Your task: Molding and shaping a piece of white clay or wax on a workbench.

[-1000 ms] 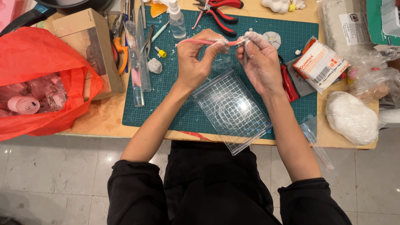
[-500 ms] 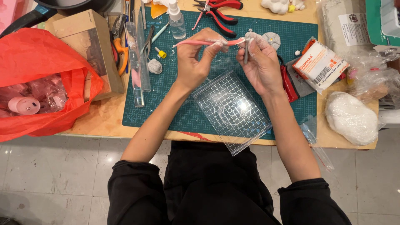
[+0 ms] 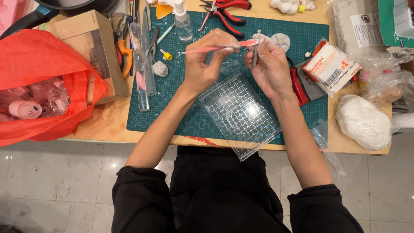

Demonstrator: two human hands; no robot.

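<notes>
Above the green mat (image 3: 172, 108), the left hand (image 3: 205, 64) grips a pink tool (image 3: 215, 46), its tip touching the small clay piece (image 3: 257, 39) pinched in the right hand (image 3: 269, 64)

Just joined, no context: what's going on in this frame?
A person in black sleeves sits at a wooden table, working over a green cutting mat. The left hand holds a thin pink sculpting tool, tip pointed at a small grey clay piece on a stick pinched in the right hand. Both hands are raised above a clear gridded square plate. Red-handled pliers, a small spray bottle, a white clay lump and a red plastic bag lie around.
</notes>
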